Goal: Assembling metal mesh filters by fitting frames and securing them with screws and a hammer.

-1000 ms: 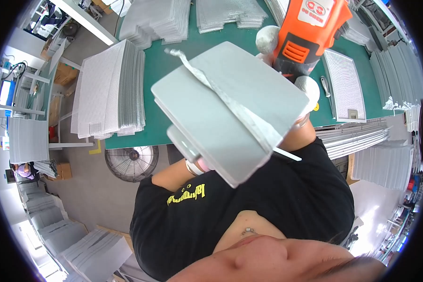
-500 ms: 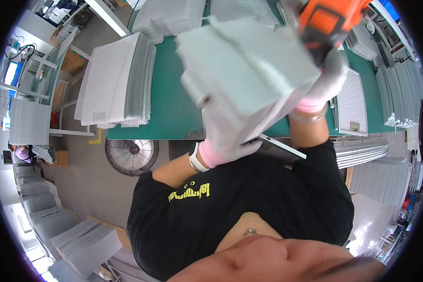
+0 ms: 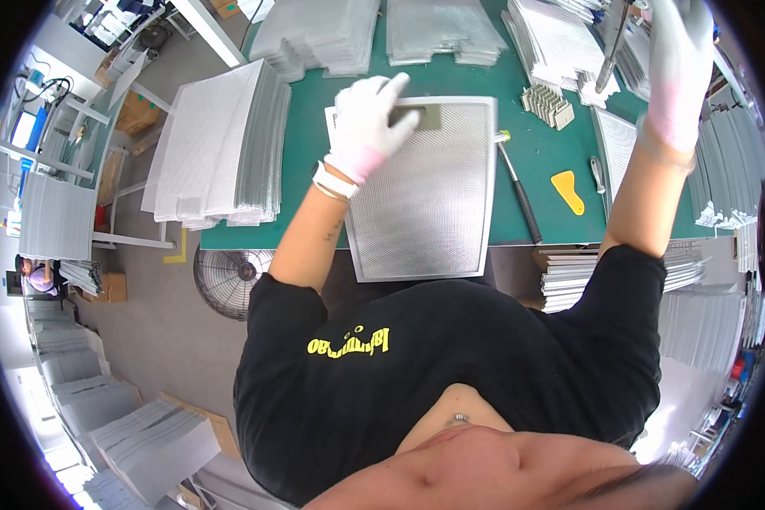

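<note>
A framed metal mesh panel (image 3: 421, 195) lies flat in front of me, its near end reaching past the table's front edge. Near its far edge is an olive-coloured plate (image 3: 431, 117). My left hand (image 3: 367, 119), in a white glove, is over the panel's far left corner, fingers and thumb spread, the thumb beside the plate. It holds nothing. My right hand (image 3: 682, 64), also gloved, reaches to the far right, near a dark rod-like tool (image 3: 614, 51). The upper edge cuts off its fingertips, so what they hold, if anything, is hidden.
Right of the panel lie a hammer (image 3: 518, 191), a yellow scraper (image 3: 567, 192), a screwdriver (image 3: 597, 177) and a row of small metal plates (image 3: 548, 107). Stacks of mesh sheets stand left (image 3: 204, 144) and behind (image 3: 314, 38). A fan (image 3: 234, 280) stands below the table's left front.
The blurred pale grey boxy shape between my hands is gone from view; the mesh panel lies flat. The orange power tool by my right hand has left view, and that hand moved far right.
</note>
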Demonstrator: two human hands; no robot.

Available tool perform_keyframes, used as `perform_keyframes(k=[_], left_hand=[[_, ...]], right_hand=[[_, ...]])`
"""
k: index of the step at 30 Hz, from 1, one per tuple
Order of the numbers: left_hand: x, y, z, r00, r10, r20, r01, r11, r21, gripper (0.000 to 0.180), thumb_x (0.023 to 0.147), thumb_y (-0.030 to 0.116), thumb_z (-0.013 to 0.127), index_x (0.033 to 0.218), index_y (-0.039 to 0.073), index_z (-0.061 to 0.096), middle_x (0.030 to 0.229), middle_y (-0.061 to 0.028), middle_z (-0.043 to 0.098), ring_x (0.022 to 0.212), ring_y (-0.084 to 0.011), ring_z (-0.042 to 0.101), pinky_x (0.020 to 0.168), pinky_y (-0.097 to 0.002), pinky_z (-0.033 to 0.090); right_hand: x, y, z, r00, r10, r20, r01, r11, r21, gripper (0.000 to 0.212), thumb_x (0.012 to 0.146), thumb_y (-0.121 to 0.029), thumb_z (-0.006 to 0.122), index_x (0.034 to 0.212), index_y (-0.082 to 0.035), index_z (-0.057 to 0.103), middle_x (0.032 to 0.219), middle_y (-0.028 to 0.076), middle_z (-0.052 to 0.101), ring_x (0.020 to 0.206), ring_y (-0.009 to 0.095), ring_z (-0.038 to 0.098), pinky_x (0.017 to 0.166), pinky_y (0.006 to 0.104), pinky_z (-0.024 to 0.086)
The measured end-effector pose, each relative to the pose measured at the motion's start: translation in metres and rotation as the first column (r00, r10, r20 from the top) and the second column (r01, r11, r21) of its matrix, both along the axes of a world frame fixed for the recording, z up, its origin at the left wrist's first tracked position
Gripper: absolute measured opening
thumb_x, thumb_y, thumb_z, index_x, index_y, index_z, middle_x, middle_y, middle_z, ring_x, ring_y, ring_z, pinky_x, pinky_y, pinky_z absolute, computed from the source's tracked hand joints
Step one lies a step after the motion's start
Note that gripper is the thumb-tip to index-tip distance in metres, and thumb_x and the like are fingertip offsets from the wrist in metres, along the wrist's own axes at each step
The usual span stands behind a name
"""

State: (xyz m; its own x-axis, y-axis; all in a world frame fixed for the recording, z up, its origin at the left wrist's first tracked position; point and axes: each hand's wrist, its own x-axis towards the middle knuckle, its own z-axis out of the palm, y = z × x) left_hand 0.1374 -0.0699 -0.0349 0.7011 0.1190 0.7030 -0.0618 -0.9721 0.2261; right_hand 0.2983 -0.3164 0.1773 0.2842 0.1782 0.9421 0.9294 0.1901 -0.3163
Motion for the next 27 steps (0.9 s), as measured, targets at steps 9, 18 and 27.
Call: perform_keyframes(k=[9,18,27], left_hand=[[-0.156,0.019,-0.085,0.987,0.057,-0.15,-0.117,0.893,-0.434,0.022,0.089,0.008,0.061,0.11,0.002,0.065,0.107,-0.0141,0.067,0.101,-0.03,0.063,0.091,-0.0384,0.048],[-0.288,-0.09,-0.176,0.915,-0.258,-0.311,-0.355,-0.143,-0.924,0.056,0.101,0.039,0.05,0.143,0.002,0.043,0.123,-0.0115,0.061,0.093,-0.0135,0.06,0.083,-0.0273,0.049],[-0.265,-0.097,-0.147,0.953,-0.241,-0.181,-0.247,-0.282,-0.927,0.055,0.088,0.004,0.066,0.139,-0.003,0.045,0.12,-0.0124,0.063,0.105,-0.0167,0.062,0.095,-0.0325,0.05]], right_hand=[[-0.027,-0.12,-0.314,0.808,-0.569,0.154,0.277,0.136,-0.951,0.061,0.084,-0.018,0.067,0.14,-0.006,0.048,0.12,0.023,0.057,0.112,0.039,0.056,0.098,0.0476,0.045],[-0.033,-0.049,-0.292,0.836,-0.449,0.315,0.259,-0.183,-0.948,0.055,0.094,-0.012,0.048,0.147,-0.006,0.034,0.111,0.019,0.059,0.084,0.035,0.067,0.071,0.0449,0.055],[-0.047,0.077,-0.278,0.933,0.069,-0.353,-0.324,0.582,-0.745,0.054,0.098,-0.009,0.045,0.151,-0.012,0.035,0.116,0.024,0.061,0.1,0.039,0.063,0.085,0.0439,0.051]])
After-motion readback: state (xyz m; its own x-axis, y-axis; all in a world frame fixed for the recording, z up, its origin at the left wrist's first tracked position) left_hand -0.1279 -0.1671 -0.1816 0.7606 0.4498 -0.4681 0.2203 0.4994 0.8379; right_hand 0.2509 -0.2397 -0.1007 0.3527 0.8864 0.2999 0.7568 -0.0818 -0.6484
